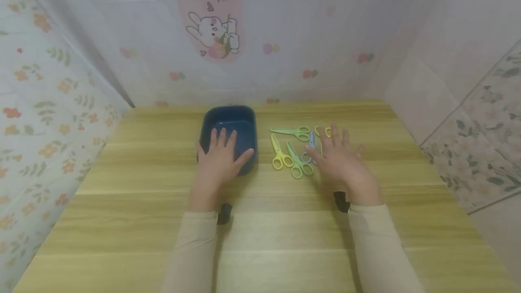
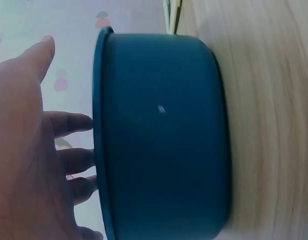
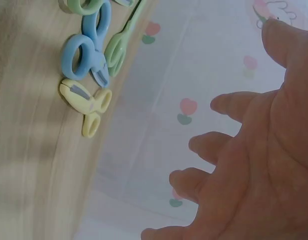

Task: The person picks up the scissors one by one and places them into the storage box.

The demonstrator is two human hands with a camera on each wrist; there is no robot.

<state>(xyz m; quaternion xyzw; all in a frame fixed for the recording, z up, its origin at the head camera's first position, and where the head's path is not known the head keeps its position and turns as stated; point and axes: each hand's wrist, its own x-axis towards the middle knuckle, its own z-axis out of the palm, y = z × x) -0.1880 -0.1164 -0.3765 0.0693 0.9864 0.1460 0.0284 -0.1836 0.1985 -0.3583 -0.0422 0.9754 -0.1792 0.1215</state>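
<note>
My left hand [image 1: 220, 159] hovers with spread fingers over the near part of a dark blue basin [image 1: 253, 125]. In the left wrist view the basin's side wall [image 2: 163, 135] fills the middle, and the fingertips are level with its rim; whether they touch it I cannot tell. Above the scissors at the right, my right hand [image 1: 339, 159] is held palm down, fingers apart, gripping nothing. Beneath and beside it lie green scissors [image 1: 291, 131], yellow scissors [image 1: 278, 150], a second green pair [image 1: 298, 162], blue scissors [image 3: 94, 50] and another yellow pair [image 3: 84, 97], partly hidden in the head view.
The wood-grain table [image 1: 268, 248] ends at a back wall covering [image 1: 285, 26] with a rabbit print. A floral covering [image 1: 44, 116] hangs at the left, and panels [image 1: 484, 139] stand at the right. Dark pieces [image 1: 224, 214] show beneath both wrists.
</note>
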